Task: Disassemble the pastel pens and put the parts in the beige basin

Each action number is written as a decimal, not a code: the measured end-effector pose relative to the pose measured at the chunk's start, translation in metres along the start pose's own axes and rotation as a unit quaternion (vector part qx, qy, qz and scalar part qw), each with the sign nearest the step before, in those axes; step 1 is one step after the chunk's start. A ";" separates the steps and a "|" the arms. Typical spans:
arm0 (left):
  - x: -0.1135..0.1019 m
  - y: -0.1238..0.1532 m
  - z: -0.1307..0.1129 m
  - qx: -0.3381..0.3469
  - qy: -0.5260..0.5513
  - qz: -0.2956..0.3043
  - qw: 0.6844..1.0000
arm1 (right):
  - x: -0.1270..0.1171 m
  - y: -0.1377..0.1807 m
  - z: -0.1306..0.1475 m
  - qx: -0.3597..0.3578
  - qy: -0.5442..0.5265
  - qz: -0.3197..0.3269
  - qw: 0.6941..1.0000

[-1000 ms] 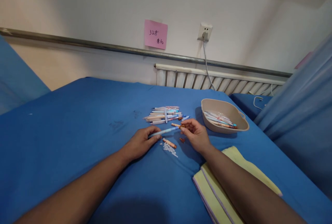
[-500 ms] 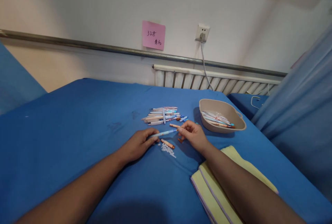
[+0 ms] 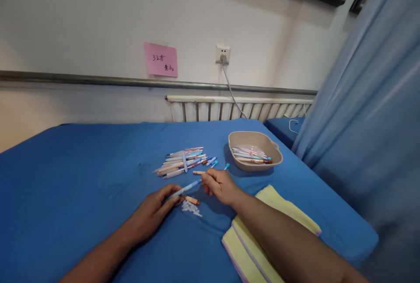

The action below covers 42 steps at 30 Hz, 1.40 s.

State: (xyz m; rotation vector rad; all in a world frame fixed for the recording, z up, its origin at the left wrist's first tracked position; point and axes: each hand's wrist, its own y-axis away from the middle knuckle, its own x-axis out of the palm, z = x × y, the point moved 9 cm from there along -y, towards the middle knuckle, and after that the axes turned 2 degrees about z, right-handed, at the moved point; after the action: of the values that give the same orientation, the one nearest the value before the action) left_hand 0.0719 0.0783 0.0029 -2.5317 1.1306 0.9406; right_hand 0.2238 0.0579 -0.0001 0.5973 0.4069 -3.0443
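Observation:
My left hand [image 3: 156,206] pinches the near end of a light blue pen [image 3: 183,189] above the blue cloth. My right hand [image 3: 219,185] is closed at the pen's far tip, fingers pinched together there. Just under the pen lie a short orange pen part [image 3: 192,200] and a small heap of clear plastic bits [image 3: 190,207]. A loose pile of pens [image 3: 183,161] lies on the cloth just beyond my hands. A small blue cap [image 3: 226,166] lies by my right hand.
A beige bowl [image 3: 275,158] holding several pens sits at the right. A folded yellow cloth [image 3: 275,202] lies under my right forearm. Blue curtain [image 3: 367,112] hangs at the right. A radiator, a rail, a wall socket with cable and a pink note [image 3: 160,59] are on the wall.
The view has swung up and to the right, so everything sits lower and further left. My right hand has closed on the pen's tip. The small brown piece it held is out of sight.

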 end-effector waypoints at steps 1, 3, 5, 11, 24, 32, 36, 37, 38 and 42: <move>0.000 0.000 0.002 -0.003 0.004 -0.004 1.000 | 0.002 0.000 0.002 -0.004 -0.003 0.009 1.000; 0.001 -0.002 0.006 -0.013 0.022 -0.016 1.000 | 0.002 0.001 0.005 -0.012 -0.009 0.014 1.000; -0.001 -0.005 0.010 -0.022 0.064 -0.038 0.997 | -0.001 0.000 0.006 -0.011 -0.013 -0.005 1.000; -0.029 -0.035 -0.020 0.009 0.107 -0.130 0.986 | -0.011 -0.006 -0.010 0.054 -0.048 -0.070 0.995; 0.027 -0.165 -0.140 0.178 -0.198 -0.039 0.963 | 0.014 -0.004 0.025 -0.048 0.155 0.097 0.982; 0.078 -0.217 -0.147 0.140 -0.334 0.034 0.932 | 0.014 -0.002 0.030 -0.058 0.226 0.108 0.966; 0.096 -0.235 -0.139 0.111 -0.355 0.057 0.926 | 0.019 -0.003 0.029 -0.084 0.227 0.120 0.963; 0.099 -0.238 -0.136 0.102 -0.360 0.061 0.925 | 0.020 -0.003 0.029 -0.093 0.226 0.124 0.962; 0.102 -0.241 -0.133 0.094 -0.365 0.065 0.924 | 0.022 -0.003 0.029 -0.101 0.225 0.129 0.960; 0.108 -0.247 -0.125 0.078 -0.383 0.071 0.918 | 0.027 -0.005 0.026 -0.111 0.235 0.144 0.955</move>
State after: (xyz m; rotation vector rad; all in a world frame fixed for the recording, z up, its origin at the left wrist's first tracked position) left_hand 0.3642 0.1291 0.0156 -1.6845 1.0617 1.6000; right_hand 0.1891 0.0567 0.0139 1.2411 0.5977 -2.5141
